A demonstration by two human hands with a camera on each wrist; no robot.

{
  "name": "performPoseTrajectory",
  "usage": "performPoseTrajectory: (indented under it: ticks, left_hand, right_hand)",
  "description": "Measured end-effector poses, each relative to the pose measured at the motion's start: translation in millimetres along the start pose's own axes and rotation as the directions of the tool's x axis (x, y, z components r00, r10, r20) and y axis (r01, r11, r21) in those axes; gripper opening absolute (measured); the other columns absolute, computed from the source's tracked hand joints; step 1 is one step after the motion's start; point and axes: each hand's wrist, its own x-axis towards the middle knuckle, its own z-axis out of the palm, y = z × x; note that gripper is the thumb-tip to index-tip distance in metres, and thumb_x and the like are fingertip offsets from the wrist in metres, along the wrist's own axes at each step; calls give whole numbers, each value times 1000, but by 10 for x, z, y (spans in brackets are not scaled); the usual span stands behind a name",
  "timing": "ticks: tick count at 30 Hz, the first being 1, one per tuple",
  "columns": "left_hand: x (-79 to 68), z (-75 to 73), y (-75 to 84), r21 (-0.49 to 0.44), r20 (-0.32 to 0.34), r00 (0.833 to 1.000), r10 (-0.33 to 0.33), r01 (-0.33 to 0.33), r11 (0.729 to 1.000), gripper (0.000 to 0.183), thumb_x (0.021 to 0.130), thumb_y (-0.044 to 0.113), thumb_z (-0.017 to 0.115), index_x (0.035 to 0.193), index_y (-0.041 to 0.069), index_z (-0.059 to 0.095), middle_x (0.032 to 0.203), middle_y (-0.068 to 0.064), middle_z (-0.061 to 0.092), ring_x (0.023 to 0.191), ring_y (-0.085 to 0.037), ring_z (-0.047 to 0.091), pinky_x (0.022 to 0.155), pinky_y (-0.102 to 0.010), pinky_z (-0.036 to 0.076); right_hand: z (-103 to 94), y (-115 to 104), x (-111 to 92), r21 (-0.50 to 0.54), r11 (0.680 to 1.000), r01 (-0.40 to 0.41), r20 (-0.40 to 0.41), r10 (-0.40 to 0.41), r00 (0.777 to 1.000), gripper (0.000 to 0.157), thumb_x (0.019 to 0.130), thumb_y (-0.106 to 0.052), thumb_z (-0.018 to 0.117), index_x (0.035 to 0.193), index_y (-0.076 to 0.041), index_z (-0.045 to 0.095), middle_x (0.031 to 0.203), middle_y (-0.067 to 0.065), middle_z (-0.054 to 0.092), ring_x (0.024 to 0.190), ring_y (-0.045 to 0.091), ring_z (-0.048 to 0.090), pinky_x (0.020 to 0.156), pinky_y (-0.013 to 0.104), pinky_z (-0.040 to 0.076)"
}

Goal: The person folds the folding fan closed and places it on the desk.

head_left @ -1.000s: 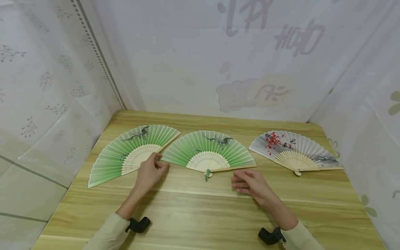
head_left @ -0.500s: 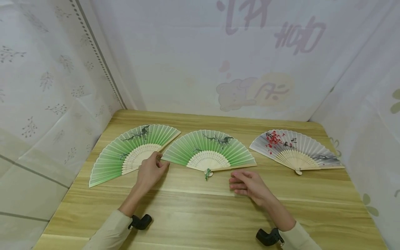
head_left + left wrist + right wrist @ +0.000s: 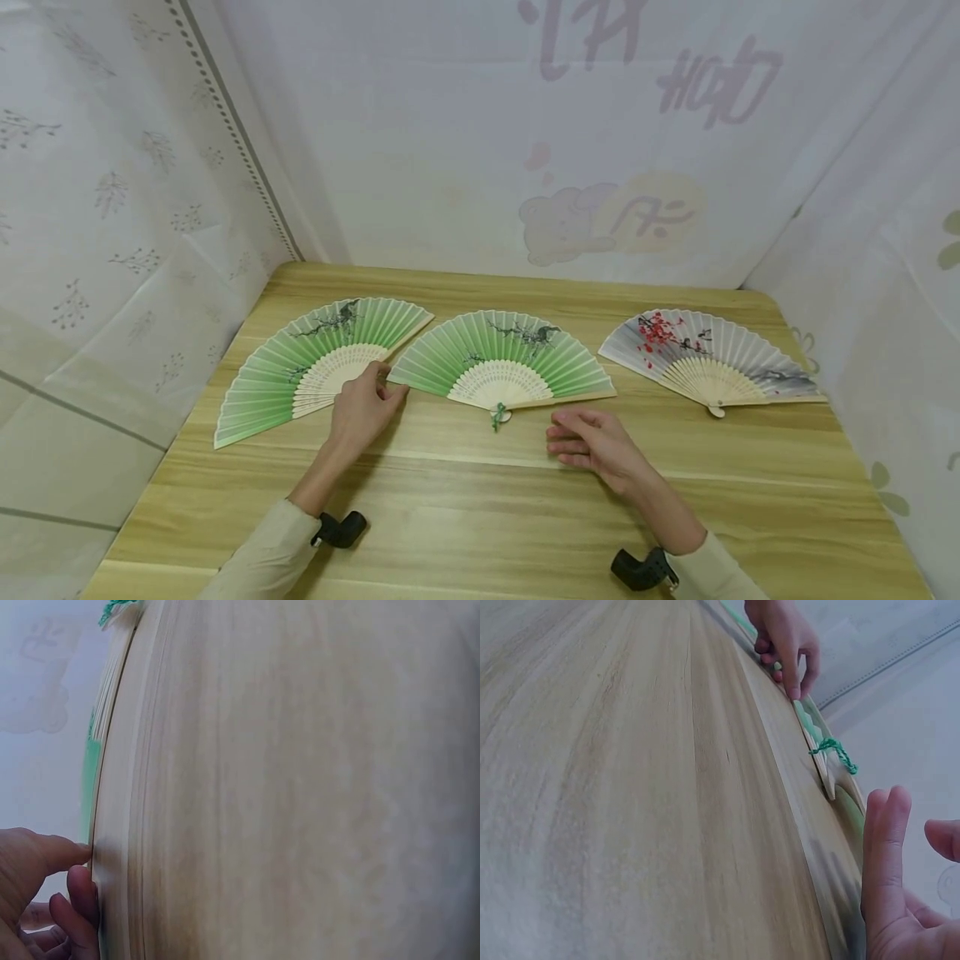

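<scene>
The middle green folding fan (image 3: pixel 498 342) lies spread on the wooden table, a green cord at its pivot. My left hand (image 3: pixel 363 412) pinches this fan's left corner between thumb and fingers; in the left wrist view the thumb (image 3: pixel 71 851) meets the fan's edge. My right hand (image 3: pixel 600 446) hovers just below the fan's right end, fingers loosely extended and holding nothing. In the right wrist view its fingers (image 3: pixel 885 855) are apart from the green cord (image 3: pixel 836 752). To the left, a second green folding fan (image 3: pixel 281 379) is spread, partly behind my left hand.
A grey folding fan (image 3: pixel 738 358) with red blossoms is spread at the right of the table (image 3: pixel 480 517). White printed cloth (image 3: pixel 420 150) hangs behind the table and along both sides. Black wrist cameras (image 3: pixel 341 529) sit at both sleeves.
My right hand has drifted slightly left, with its fingers still loose. The left hand stays at the middle fan's corner. All the fans stay spread.
</scene>
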Motion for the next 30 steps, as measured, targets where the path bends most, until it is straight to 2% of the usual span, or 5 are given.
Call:
performPoseTrajectory:
  ticks: [8,16,24,30]
  left_hand:
    - [19,19,-5,8,-6,1000,10,-10,1000,39,93,20,78,119,-4,63,70,-2,65,56,-19,59,52,-43,51]
    - [23,35,-2,22,-9,1000,8,-8,1000,40,92,20,78,120,-4,63,70,-2,64,56,-21,59,52,-44,51]
    - [25,34,13,30,-6,1000,5,-5,1000,40,92,21,78,120,-4,63,69,-1,63,56,-22,59,52,-44,51]
    - [34,40,3,40,-12,1000,11,-10,999,40,92,21,78,120,-4,63,69,-2,64,57,-22,60,52,-44,51]
  right_hand:
    - [50,45,1,80,997,6,17,-7,1000,42,104,-20,63,131,11,52,110,16,72,94,23,73,76,32,59]
    - [149,93,50,179,984,6,-40,1,999,43,105,-17,61,136,10,49,111,16,72,98,24,72,79,31,59]
    - [239,110,57,322,946,43,-71,-21,997,35,106,-8,58,132,12,48,118,24,67,108,31,68,94,40,52]
    - [279,110,78,395,915,82,-112,-41,993,28,105,-3,55,127,12,49,129,30,59,123,38,58,100,43,48]
